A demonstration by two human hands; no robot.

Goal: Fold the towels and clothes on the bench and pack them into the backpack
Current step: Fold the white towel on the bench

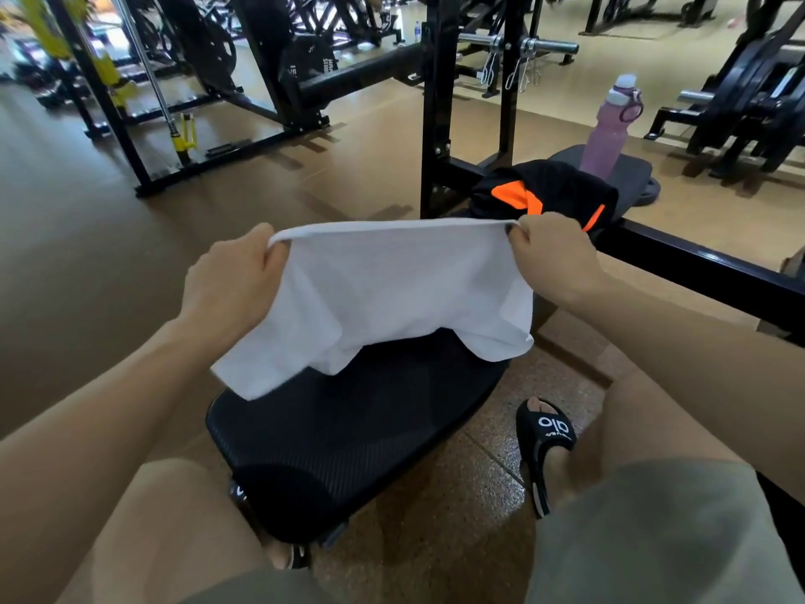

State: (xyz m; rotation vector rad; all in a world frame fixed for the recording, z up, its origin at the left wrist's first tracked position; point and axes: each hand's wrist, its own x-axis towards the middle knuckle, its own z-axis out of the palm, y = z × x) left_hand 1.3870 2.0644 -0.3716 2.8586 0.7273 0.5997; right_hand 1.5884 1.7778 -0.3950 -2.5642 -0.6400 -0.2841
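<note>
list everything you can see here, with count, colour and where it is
towel: one, white, held up by its top edge over the near end of the bench, lower part draping onto the pad
garment: one, black with orange patches, bunched on the bench beyond the towel
water bottle: one, pink-purple, upright on the far end of the bench
bench: one, black padded, running away from the person between the knees
rack frame: black, upright behind the bench
gym machines: several, black and yellow, in the background
backpack: none in view
sandals: two, black, one on each foot on the floor
left hand: pinches the towel's left corner
right hand: pinches the towel's right corner
</note>
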